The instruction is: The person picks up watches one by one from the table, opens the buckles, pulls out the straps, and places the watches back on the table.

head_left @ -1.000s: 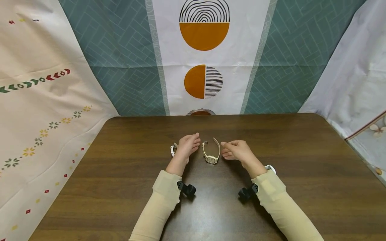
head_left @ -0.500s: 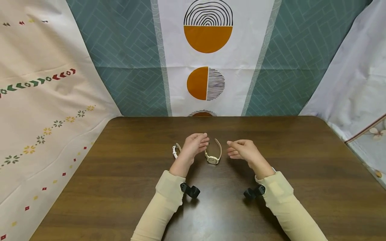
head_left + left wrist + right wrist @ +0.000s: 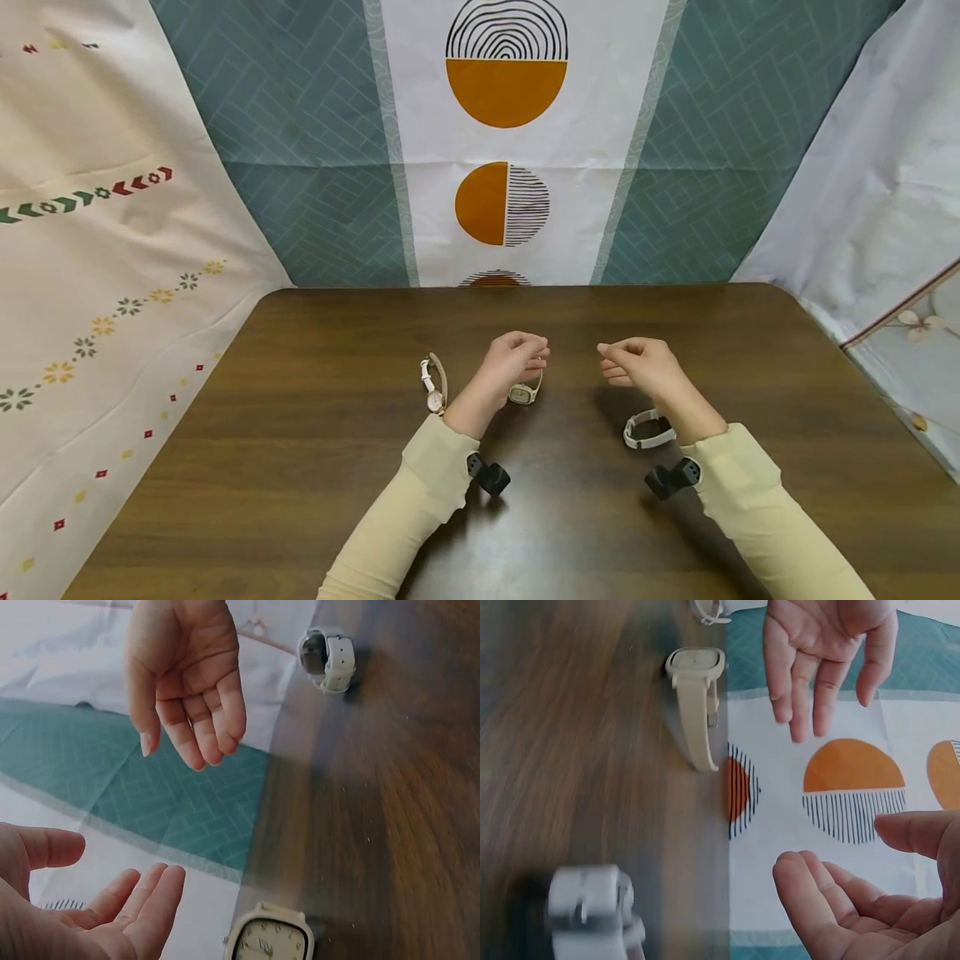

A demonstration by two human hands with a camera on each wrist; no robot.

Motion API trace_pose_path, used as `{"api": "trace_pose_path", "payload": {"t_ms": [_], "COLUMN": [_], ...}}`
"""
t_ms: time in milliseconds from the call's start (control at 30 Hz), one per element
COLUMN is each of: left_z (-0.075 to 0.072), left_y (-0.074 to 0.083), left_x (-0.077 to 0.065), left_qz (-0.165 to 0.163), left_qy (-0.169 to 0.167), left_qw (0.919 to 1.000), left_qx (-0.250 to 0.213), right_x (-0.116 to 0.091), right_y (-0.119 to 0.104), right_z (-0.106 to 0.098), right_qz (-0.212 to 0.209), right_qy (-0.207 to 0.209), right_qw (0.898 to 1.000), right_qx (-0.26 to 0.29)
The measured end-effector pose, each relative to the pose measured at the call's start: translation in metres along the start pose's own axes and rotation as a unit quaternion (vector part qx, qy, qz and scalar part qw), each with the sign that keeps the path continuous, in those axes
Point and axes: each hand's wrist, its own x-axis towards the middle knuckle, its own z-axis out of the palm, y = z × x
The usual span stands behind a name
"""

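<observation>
Three wristwatches lie on the brown table. A small round-faced watch with a white strap (image 3: 435, 402) is on the left. The cream watch with a rounded square dial (image 3: 521, 394) sits in the middle, partly hidden behind my left hand (image 3: 512, 367) in the head view. My right hand (image 3: 647, 367) is over the table beyond a thick white-strapped watch (image 3: 633, 437), whose edge my forearm covers. Both hands hover with loosely bent fingers, palms facing each other, nothing held. In the left wrist view, the cream watch (image 3: 271, 937) lies below the left fingers (image 3: 154, 915).
The wooden table (image 3: 262, 467) reaches back to a teal and white hanging cloth (image 3: 315, 167) with orange circles. Patterned pale cloths hang at the left (image 3: 90, 275) and right (image 3: 862, 192). A small black camera sits on each sleeved wrist.
Both hands have moved to the right above the table. The left watch is now uncovered, the left hand overlaps the middle watch, and more of the right watch shows.
</observation>
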Motion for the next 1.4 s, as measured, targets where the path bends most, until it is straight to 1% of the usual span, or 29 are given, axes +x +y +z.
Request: {"api": "trace_pose_path", "payload": {"t_ms": [167, 233, 367, 533, 700, 900, 1000, 1167, 1300, 1400], "left_z": [0.01, 0.014, 0.022, 0.032, 0.045, 0.061, 0.067, 0.074, 0.079, 0.084], "left_y": [0.007, 0.007, -0.001, -0.016, -0.026, -0.035, -0.037, -0.038, -0.038, -0.039], "left_x": [0.0, 0.0, -0.003, -0.005, -0.005, -0.005, -0.006, -0.008, -0.009, -0.009], "left_qz": [-0.001, -0.006, -0.021, -0.042, -0.058, -0.079, -0.091, -0.105, -0.109, -0.11], "left_qy": [-0.023, -0.033, -0.045, -0.06, -0.088, -0.098, -0.111, -0.137, -0.148, -0.156], "left_qw": [0.9994, 0.9989, 0.998, 0.997, 0.9941, 0.9908, 0.9871, 0.9795, 0.9766, 0.9744], "left_qx": [0.026, 0.033, 0.038, 0.026, 0.021, 0.05, 0.07, 0.104, 0.113, 0.119], "right_x": [-0.005, -0.008, -0.012, -0.013, -0.015, -0.021, -0.023, -0.026, -0.028, -0.03], "right_y": [0.002, 0.004, 0.013, 0.027, 0.039, 0.052, 0.058, 0.065, 0.068, 0.069], "right_z": [-0.012, -0.016, -0.023, -0.033, -0.045, -0.057, -0.061, -0.062, -0.059, -0.057], "right_qz": [-0.007, -0.007, 0.0, 0.011, 0.02, 0.04, 0.045, 0.048, 0.059, 0.06], "right_qy": [0.021, 0.031, 0.041, 0.047, 0.04, 0.029, 0.025, 0.003, -0.011, -0.016], "right_qw": [0.999, 0.999, 0.999, 0.998, 0.998, 0.997, 0.996, 0.996, 0.994, 0.994], "right_qx": [-0.028, -0.032, -0.034, -0.039, -0.052, -0.065, -0.071, -0.078, -0.088, -0.093]}}
